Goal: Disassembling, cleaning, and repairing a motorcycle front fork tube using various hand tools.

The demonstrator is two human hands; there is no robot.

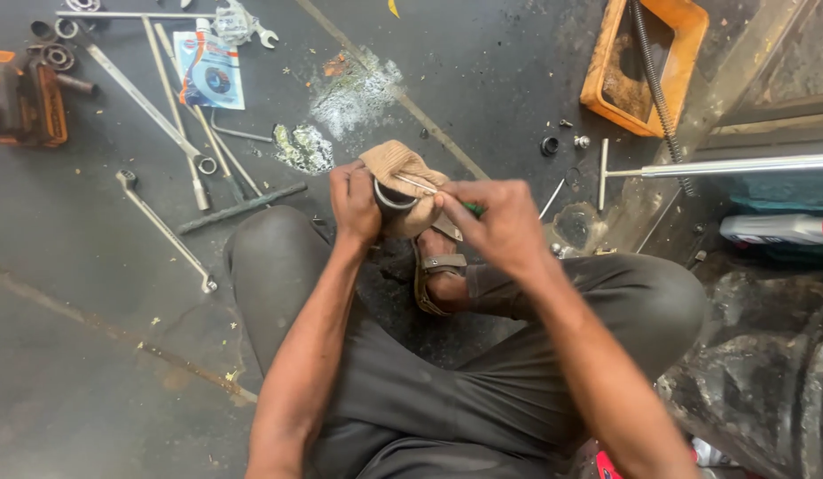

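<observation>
Left hand (354, 206): it's curling tight around a short metal cylinder (391, 197), fingers clenched on its side, thumb over the top edge.
Metal cylinder: it's sitting at the centre of the view, just above the person's knees, half wrapped in a tan cloth (395, 168) that's bunching up behind it toward 12 o'clock.
Right hand (498, 223): it's coming in from 3 o'clock of the cylinder, fingers pinching a thin tool with a green handle (473, 209); the slim metal tip is lying across the cylinder's open mouth.
Posture: the person is crouching on the dark floor (92, 355), dark trousers, a brown sandal (434, 270) showing right below the hands at 6 o'clock.
Floor at 10 o'clock: long spanners and rods (168, 115) are lying scattered, with a blue and white packet (209, 71) among them.
Far 9 to 10 o'clock: an orange tool (26, 102) is resting at the edge of the view.
At 1 o'clock: an orange tray (686, 35) is standing with a threaded rod (658, 89) running across it.
At 3 o'clock: a shiny metal bar (740, 166) is stretching out to the edge, with a white bottle (775, 229) lying just below it.
Between hands and tray: small nuts and rings (562, 142) are dotting the floor.
</observation>
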